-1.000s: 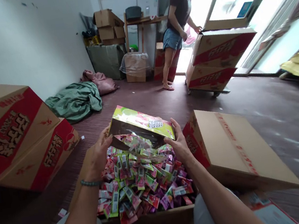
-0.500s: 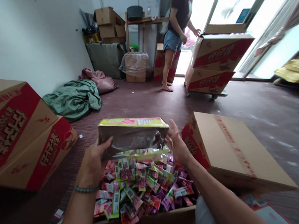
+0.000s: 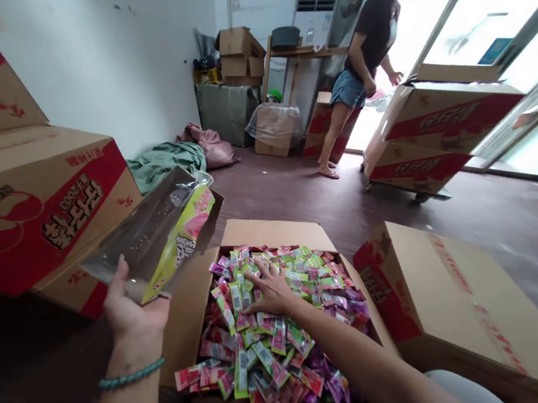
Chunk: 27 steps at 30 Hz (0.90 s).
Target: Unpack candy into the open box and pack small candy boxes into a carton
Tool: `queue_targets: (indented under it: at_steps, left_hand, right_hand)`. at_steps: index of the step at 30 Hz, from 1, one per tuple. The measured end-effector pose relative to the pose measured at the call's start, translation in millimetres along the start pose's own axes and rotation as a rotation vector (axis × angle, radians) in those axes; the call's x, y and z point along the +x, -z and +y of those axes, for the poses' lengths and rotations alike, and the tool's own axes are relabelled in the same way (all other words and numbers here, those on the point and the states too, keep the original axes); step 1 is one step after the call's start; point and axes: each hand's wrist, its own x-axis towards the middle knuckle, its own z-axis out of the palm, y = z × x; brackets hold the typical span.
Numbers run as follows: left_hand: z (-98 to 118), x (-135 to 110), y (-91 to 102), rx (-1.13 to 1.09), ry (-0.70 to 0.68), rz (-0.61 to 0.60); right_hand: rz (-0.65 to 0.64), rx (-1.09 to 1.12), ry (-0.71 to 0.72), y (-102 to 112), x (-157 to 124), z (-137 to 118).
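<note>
Right now the left hand keeps a closed grip on the lower corner of an emptied candy box, held up and tilted. Right of that grip and lower, the right hand lies open, fingers spread, on the heaped sweets in the open carton. Sweets overhang the near rim, so a press or sweep there could push them onto the floor. The one-corner hold might also let the box slip.

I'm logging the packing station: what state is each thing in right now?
left hand, closed around display box
display box, tilted, looks empty
right hand, open, flat on sachets
middle carton, open, heaped with sachets
right carton, taped shut
</note>
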Motion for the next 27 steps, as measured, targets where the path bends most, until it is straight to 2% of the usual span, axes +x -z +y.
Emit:
queue_targets:
  at_steps: [3,6,8,11,14,17,21,23,25,27]
  left_hand:
    - [9,4,7.8,0.021,-0.078,-0.025]
    - [12,6,11.7,0.044,-0.139,-0.081]
    - [10,6,10.1,0.048,-0.134,-0.075]
    - [5,5,2.7,0.049,-0.075,-0.003]
    - [-2,5,-3.9,0.046,-0.033,0.03]
    - [-7,6,-4.4,0.05,-0.016,0.033]
    - [-9,6,-0.4,0.061,-0.003,-0.059]
    - [-9,5,0.0,0.046,0.011,-0.102]
    - [-9,3,-1.2,0.026,0.032,-0.096]
    - [-10,1,-2.8,0.005,0.05,-0.087]
  right_hand:
    - [-0.03,-0.049,0.065,-11,28,-10]
    - [-0.021,-0.036,0.048,-17,47,-10]
    - [0.015,-0.02,0.007,-20,53,-7]
    - [0.048,-0.025,-0.013,-21,53,-5]
    - [0.116,-0.051,0.003,-16,41,-1]
    - [0.262,-0.018,-0.054,-4,25,9]
    - [0.5,0.069,-0.095,20,-3,31]
    - [0.58,0.051,-0.09,26,-24,44]
    - [0.622,0.008,-0.144,21,-49,57]
    - [0.629,-0.03,-0.269,5,-74,71]
